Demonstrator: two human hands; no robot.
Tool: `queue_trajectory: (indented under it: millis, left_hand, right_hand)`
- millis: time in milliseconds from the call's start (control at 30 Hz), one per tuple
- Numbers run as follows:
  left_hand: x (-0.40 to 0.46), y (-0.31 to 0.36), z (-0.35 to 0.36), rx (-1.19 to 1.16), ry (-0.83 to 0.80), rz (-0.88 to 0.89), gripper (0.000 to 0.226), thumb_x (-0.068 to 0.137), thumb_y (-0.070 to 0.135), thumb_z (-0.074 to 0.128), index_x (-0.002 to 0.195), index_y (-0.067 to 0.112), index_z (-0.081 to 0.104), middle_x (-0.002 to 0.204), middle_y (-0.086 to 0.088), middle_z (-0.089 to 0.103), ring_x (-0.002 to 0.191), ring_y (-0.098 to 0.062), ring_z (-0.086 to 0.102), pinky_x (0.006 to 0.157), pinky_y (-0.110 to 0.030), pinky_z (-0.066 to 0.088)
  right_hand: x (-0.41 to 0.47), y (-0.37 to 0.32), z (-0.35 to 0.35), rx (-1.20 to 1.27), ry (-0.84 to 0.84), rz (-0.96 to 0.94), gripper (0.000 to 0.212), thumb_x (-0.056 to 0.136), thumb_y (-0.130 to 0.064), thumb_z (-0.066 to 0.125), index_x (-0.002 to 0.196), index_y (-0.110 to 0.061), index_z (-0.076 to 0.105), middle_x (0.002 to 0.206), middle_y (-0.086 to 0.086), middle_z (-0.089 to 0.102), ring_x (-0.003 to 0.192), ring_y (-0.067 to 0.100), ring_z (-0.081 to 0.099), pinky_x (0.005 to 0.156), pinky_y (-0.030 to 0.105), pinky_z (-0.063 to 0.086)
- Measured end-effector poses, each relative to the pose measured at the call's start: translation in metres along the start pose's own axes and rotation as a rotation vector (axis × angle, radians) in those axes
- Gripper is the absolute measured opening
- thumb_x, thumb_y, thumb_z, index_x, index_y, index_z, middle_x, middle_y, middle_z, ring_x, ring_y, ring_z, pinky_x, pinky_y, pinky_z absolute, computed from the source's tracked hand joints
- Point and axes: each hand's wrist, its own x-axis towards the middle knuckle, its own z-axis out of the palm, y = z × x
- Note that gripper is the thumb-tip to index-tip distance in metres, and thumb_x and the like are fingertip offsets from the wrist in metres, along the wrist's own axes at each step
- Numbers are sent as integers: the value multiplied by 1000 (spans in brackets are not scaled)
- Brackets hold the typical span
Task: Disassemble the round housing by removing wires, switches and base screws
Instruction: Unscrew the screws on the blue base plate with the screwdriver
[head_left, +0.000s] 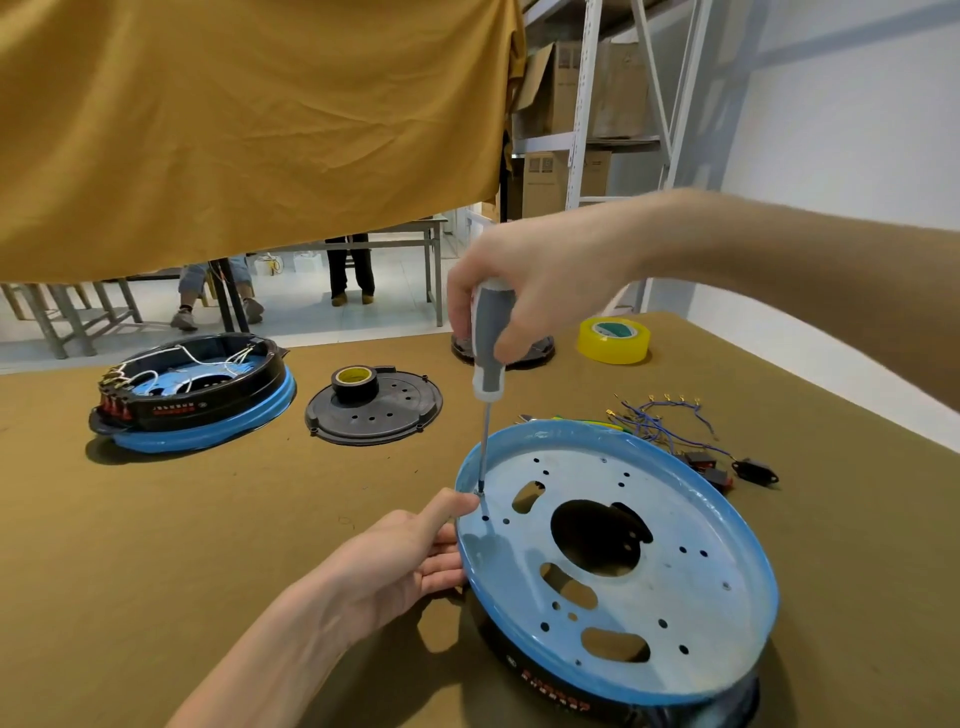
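**Screwdriver on a base screw at the left rim of the housing**

Your right hand (524, 291) was closed around the grey handle of the screwdriver (488, 364), and you held the tool almost upright. Its tip stood on a small screw (479, 491) at the left side of the pale metal plate inside the round housing (623, 561). The housing lay in front of you on the brown table (208, 519), with its blue rim up and tilted a little, the black body under it.

Your left hand (410, 561) held the left edge of the housing: the fingers were under the rim and the thumb reached over it, just beside the screw.

Behind the housing, on the right, lay the loose blue wires (660, 421) and the black switches (727, 470). Farther away on the table were a second housing (197, 395) with wires inside, a black perforated cover (374, 410) with a roll of black tape (355, 382) on it, and a roll of yellow tape (614, 340).
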Motion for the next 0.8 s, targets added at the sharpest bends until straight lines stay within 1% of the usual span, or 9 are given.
queue_trajectory:
  millis: [100, 167, 233, 267, 333, 433, 500, 667, 800]
  left_hand:
    - [-1, 0, 0, -2, -1, 0, 39, 88, 32, 72, 109, -1, 71, 99, -14, 79, 85, -20, 78, 69, -25, 61]
    - [-1, 0, 0, 0, 0, -2, 41, 87, 33, 73, 111, -1, 70, 99, -14, 80, 85, -20, 78, 68, -25, 61]
    - [-1, 0, -1, -2, 2, -2, 43, 85, 34, 74, 110, -1, 70, 98, -14, 80, 84, -20, 78, 68, -24, 61]
    - [0, 0, -1, -5, 3, -1, 42, 85, 34, 75, 109, -1, 70, 98, -14, 80, 84, -20, 78, 68, -25, 61]
    - [0, 0, 0, -11, 11, -2, 40, 85, 33, 75, 107, 0, 70, 96, -14, 80, 83, -20, 78, 68, -26, 61]
    - [-1, 0, 1, -21, 22, -10, 41, 83, 33, 77, 106, 0, 69, 93, -14, 80, 82, -21, 79, 66, -26, 61]
    - [-1, 0, 2, -27, 35, -15, 45, 81, 34, 79, 108, -1, 68, 94, -14, 80, 84, -22, 79, 67, -27, 62]
    - [-1, 1, 1, -29, 43, 4, 69, 58, 42, 86, 108, -1, 68, 92, -13, 80, 87, -23, 79, 73, -30, 63]
    - [-1, 0, 0, -41, 38, 15, 76, 48, 44, 88, 107, -1, 68, 92, -13, 80, 89, -24, 79, 72, -31, 64]
  right_hand:
    - [6, 0, 16, -188, 130, 143, 52, 94, -65, 54, 107, -15, 64, 78, 6, 74, 62, 21, 72, 52, 32, 57]
    - [9, 1, 20, -186, 216, 81, 43, 96, -53, 58, 101, -13, 69, 79, 7, 74, 68, 23, 72, 59, 35, 60]
    - [3, -1, 11, 25, 107, -29, 18, 89, -30, 74, 104, -21, 69, 87, -3, 74, 74, 14, 71, 61, 26, 57]
    - [0, -2, 5, 65, 37, -63, 24, 84, -22, 79, 106, -25, 68, 92, -7, 72, 78, 10, 70, 61, 23, 56]
    - [-1, -2, 5, 20, 17, -66, 31, 84, -30, 80, 109, -27, 64, 94, -8, 70, 81, 10, 67, 59, 24, 52]
    - [6, 0, 24, -268, 182, 53, 42, 95, -61, 54, 93, -20, 61, 77, 2, 67, 67, 20, 65, 51, 28, 43]
    - [9, 1, 28, -346, 274, 72, 46, 97, -59, 53, 82, -16, 61, 70, 1, 59, 60, 19, 58, 47, 27, 39]
    - [3, 0, 9, 58, 101, -121, 32, 75, -32, 88, 102, -26, 72, 95, -13, 65, 82, 3, 63, 63, 19, 54]
    - [14, 0, 16, -161, 135, -17, 44, 87, -60, 68, 97, -18, 69, 80, -2, 74, 68, 13, 71, 56, 20, 56]
